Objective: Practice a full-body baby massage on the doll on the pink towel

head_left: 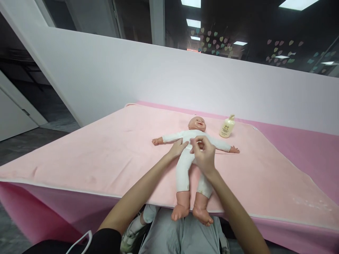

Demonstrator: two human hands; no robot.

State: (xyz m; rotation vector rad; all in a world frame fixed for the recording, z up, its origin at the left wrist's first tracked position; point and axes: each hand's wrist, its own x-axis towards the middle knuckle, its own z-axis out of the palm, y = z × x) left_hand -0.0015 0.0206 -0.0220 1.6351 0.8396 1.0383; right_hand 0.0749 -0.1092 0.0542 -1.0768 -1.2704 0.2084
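Note:
A baby doll point(194, 134) in a white cloth body lies on its back, arms spread wide, its bare feet reaching past the near edge of the table. My left hand point(178, 149) rests against the side of the doll's torso, thumb and fingers apart. Over the doll's belly is my right hand point(205, 155), its fingers curled into a pinch; whatever they may hold is hidden. Beyond the doll's arm on the right stands a pale yellow pump bottle point(227, 127).
A pale pink blanket point(106, 151) covers the table, over a darker pink cloth point(304, 148). Behind it rises a white partition point(119, 70) with dark glass above. My lap in grey trousers point(169, 234) is just below the near edge.

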